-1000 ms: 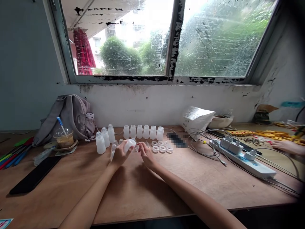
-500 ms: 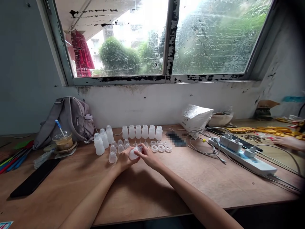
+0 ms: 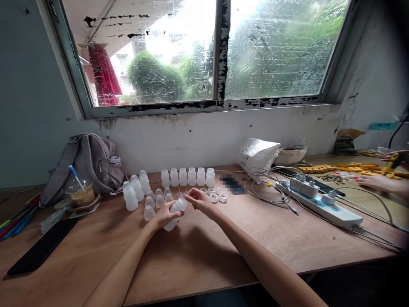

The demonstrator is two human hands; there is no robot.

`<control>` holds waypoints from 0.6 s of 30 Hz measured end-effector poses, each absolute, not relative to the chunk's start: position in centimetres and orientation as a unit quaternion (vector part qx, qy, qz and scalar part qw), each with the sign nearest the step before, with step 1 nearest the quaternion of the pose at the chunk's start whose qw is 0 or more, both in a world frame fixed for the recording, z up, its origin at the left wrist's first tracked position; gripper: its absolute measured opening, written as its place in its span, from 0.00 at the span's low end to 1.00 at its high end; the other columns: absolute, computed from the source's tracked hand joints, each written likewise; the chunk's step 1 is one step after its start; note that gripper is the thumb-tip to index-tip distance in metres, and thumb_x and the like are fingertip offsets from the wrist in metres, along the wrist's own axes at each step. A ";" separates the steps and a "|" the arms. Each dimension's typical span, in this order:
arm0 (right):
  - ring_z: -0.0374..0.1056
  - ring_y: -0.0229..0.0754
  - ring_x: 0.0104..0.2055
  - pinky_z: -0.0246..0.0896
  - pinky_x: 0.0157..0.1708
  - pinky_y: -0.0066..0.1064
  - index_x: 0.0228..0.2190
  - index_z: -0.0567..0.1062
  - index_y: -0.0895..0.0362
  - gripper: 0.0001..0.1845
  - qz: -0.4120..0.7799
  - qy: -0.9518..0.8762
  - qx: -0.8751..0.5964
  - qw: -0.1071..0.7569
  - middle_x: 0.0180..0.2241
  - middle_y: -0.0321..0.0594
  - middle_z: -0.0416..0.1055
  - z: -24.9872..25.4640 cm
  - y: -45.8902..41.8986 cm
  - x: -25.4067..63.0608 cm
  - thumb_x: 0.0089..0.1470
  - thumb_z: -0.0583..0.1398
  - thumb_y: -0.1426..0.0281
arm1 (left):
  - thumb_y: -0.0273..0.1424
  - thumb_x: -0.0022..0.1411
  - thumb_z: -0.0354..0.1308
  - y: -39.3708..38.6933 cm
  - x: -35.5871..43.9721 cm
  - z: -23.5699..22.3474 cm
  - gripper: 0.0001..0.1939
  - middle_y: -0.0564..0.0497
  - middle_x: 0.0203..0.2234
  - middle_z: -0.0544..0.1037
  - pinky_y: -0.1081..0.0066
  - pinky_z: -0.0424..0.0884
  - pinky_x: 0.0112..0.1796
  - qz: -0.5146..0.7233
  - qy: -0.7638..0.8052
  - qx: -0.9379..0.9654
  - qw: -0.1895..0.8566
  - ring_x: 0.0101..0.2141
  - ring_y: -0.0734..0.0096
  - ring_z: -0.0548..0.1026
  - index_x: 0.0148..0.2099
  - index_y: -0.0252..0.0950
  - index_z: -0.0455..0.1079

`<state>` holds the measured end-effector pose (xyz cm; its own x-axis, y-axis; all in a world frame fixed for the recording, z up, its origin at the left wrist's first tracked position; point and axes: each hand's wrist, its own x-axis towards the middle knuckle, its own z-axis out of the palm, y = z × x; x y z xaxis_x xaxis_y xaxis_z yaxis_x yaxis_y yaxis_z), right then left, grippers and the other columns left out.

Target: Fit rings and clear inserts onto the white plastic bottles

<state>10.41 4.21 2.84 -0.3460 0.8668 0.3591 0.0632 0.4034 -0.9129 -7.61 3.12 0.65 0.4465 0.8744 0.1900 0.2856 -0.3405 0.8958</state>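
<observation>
A frosted white baby bottle (image 3: 172,224) leans to the upper right in my left hand (image 3: 164,214), whose fingers wrap round its body. At its top end my right hand (image 3: 200,199) is closed in a pinch; the small part between those fingertips is too small to make out. Clear bottle nipples (image 3: 180,192) stand just behind the hands. To the left of my left hand are several translucent caps (image 3: 149,212). White rings (image 3: 214,198) lie to the right of my right hand. Open bottles (image 3: 183,176) form a row at the back, and three capped bottles (image 3: 130,197) stand at left.
At left are a grey backpack (image 3: 86,162), a drink cup (image 3: 79,194), a black phone-like slab (image 3: 43,245) and coloured pens. On the right lie a power strip (image 3: 322,209), loose cables and a white pouch (image 3: 258,155). Another person's hand (image 3: 373,182) works beside yellow parts.
The bottle has gone from being held end-on between both hands to leaning, its body now visible below my left hand. My right fingers have shifted to its top end. The view has turned slightly right.
</observation>
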 end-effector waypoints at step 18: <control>0.58 0.31 0.21 0.52 0.15 0.22 0.26 0.66 0.58 0.14 0.419 -0.681 -0.356 0.484 0.22 0.33 0.61 3.1 4.4 11.1 0.44 0.57 0.59 | 0.39 0.49 0.56 2.8 -7.5 1.2 0.18 0.52 0.25 0.68 0.74 0.63 0.26 0.328 0.402 0.744 0.421 0.24 0.74 0.66 0.39 0.33 0.65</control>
<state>11.06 4.41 3.12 -0.2792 0.8899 0.3606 0.0788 0.3955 -0.9151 -7.52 2.77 1.20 0.4603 0.8750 0.1498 0.3221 -0.3219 0.8903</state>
